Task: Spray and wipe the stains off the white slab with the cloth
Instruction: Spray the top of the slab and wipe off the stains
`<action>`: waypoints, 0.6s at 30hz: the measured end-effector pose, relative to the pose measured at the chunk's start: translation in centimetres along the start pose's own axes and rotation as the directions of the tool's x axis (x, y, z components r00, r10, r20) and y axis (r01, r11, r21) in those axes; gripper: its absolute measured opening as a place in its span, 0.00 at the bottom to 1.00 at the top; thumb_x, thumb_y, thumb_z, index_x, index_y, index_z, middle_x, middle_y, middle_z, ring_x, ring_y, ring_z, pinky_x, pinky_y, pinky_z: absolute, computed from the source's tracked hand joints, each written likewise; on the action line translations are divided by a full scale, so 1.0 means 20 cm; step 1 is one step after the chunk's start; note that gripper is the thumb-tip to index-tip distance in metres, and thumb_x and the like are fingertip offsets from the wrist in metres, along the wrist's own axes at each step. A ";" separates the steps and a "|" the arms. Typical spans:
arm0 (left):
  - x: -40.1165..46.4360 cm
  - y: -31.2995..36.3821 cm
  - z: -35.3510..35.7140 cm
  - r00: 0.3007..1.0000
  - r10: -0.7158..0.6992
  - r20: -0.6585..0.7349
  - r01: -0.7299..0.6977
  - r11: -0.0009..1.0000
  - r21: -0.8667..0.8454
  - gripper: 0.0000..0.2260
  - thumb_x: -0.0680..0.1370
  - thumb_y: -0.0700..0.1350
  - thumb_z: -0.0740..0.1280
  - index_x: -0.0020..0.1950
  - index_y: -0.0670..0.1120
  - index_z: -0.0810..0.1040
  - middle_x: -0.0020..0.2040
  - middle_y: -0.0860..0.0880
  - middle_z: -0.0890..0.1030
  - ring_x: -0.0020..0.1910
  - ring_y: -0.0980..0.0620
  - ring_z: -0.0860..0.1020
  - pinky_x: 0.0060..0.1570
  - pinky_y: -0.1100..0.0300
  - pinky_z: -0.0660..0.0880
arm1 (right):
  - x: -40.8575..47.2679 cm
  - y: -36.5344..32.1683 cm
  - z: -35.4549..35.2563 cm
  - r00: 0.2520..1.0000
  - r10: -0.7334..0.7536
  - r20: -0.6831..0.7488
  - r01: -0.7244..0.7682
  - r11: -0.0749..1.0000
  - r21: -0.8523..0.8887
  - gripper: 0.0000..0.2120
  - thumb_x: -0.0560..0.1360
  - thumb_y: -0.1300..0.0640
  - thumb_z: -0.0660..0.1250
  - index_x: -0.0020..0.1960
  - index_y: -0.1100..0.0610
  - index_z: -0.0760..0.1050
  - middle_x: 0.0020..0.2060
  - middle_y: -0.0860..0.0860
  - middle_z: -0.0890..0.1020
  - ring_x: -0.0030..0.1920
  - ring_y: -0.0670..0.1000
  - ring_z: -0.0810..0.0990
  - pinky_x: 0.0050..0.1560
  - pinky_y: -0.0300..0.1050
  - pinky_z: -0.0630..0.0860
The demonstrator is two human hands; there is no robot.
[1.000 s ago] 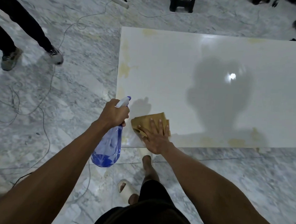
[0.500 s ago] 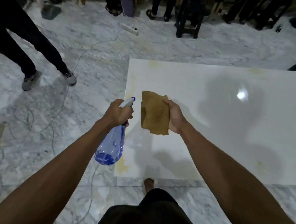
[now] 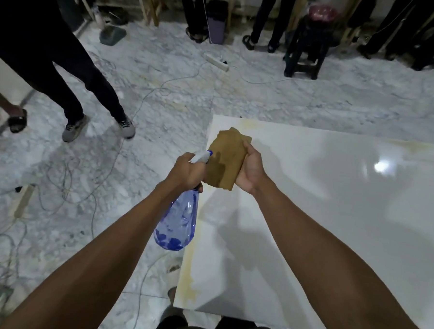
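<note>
Head view | left hand [image 3: 185, 171] gripping spray bottle [image 3: 179, 221], nozzle aimed at cloth [image 3: 227, 160] pinched upright in right hand [image 3: 252, 170], above white slab [image 3: 333, 220] on floor | advice: wet cloth lightly, then rub yellow stains [image 3: 187, 281] along near-left edge | open slab to right; cables [image 3: 66, 181] and bystanders' feet left, far.

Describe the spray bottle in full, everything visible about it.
The spray bottle has a see-through blue plastic body with a little blue liquid pooled at the bottom, and a white trigger head with a blue nozzle tip. The left hand grips its neck, holding it tilted in the air, base toward the person, nozzle pointing at the brown cloth held in the right hand. It hangs over the left edge of the white slab.
</note>
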State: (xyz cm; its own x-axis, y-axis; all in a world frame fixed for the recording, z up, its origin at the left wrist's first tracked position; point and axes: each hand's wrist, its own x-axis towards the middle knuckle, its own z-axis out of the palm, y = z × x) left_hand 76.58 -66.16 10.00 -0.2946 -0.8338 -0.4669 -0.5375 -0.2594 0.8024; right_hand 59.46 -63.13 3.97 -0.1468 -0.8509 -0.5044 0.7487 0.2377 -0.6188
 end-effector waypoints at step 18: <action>0.79 -0.05 -0.38 0.985 -0.002 0.175 0.003 1.000 -0.007 0.17 0.83 0.49 0.64 0.42 0.37 0.78 0.37 0.40 0.80 0.28 0.46 0.77 0.29 0.56 0.77 | 0.68 0.11 0.17 0.942 -0.031 -0.333 -0.057 0.967 -0.249 0.30 0.79 0.35 0.60 0.64 0.59 0.78 0.56 0.56 0.84 0.56 0.59 0.83 0.55 0.52 0.80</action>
State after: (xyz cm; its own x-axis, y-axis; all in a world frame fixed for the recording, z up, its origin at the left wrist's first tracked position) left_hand 78.42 -82.80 4.69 -0.4272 -0.7351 -0.5264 -0.5327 -0.2658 0.8035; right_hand 61.22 -75.74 -2.16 -0.3769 -0.6529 -0.6570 0.5708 0.3949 -0.7199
